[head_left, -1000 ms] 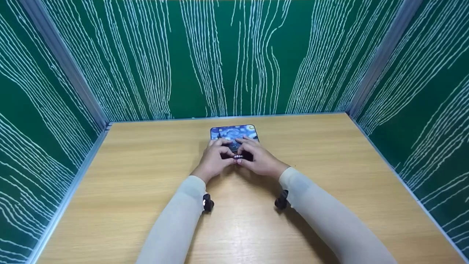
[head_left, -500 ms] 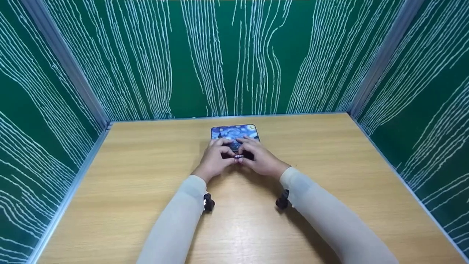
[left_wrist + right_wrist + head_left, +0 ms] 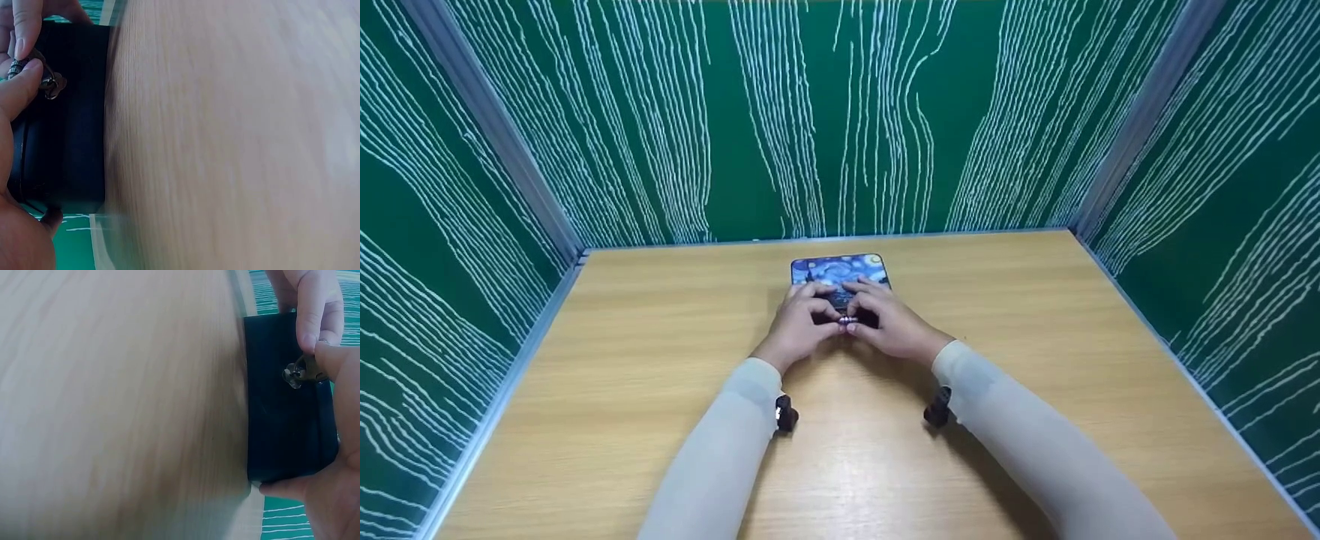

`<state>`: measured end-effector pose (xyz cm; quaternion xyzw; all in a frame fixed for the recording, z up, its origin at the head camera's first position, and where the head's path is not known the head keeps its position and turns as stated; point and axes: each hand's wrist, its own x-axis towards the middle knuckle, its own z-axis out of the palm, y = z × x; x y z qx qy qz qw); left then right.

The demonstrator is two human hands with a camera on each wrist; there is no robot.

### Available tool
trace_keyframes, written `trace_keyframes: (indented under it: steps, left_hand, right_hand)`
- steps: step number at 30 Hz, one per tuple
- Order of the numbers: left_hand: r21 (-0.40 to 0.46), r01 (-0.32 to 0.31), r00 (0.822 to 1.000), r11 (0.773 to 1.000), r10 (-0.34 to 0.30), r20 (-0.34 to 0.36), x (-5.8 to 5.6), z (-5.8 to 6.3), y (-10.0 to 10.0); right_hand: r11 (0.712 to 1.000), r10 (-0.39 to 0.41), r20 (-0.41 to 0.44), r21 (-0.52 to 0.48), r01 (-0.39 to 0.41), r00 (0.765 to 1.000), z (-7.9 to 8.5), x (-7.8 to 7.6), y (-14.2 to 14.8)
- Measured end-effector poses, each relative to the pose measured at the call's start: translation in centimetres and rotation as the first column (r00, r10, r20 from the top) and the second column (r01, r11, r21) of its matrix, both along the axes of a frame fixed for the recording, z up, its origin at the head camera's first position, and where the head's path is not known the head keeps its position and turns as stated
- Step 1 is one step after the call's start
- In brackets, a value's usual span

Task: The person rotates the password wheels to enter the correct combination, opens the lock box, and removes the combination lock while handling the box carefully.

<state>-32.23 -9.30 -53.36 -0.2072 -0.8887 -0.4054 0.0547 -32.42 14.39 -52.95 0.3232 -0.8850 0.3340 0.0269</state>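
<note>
A dark box with a swirling blue night-sky picture on its lid stands on the table. From its front hangs a small metal combination padlock, its shackle through a clasp. My left hand pinches the padlock's left end between thumb and index finger. The right hand pinches the other end the same way, fingertips nearly meeting. Other fingers of both hands rest on the lid and along the box's sides. In the right wrist view, the thumb and fingers partly hide the padlock.
The box sits near the back of a wooden table. Green walls with wavy white lines enclose the back and both sides, with grey posts at the corners. A small black camera is worn at each wrist.
</note>
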Motion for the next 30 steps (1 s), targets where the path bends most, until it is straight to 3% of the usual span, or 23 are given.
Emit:
trace_keyframes:
  steps: [30]
  left_hand:
    - [-0.020, -0.025, 0.999, 0.999, 0.026, 0.032, 0.08, 0.22, 0.13]
  right_hand:
    - [0.999, -0.009, 0.031, -0.031, 0.010, 0.999, -0.07, -0.24, 0.05]
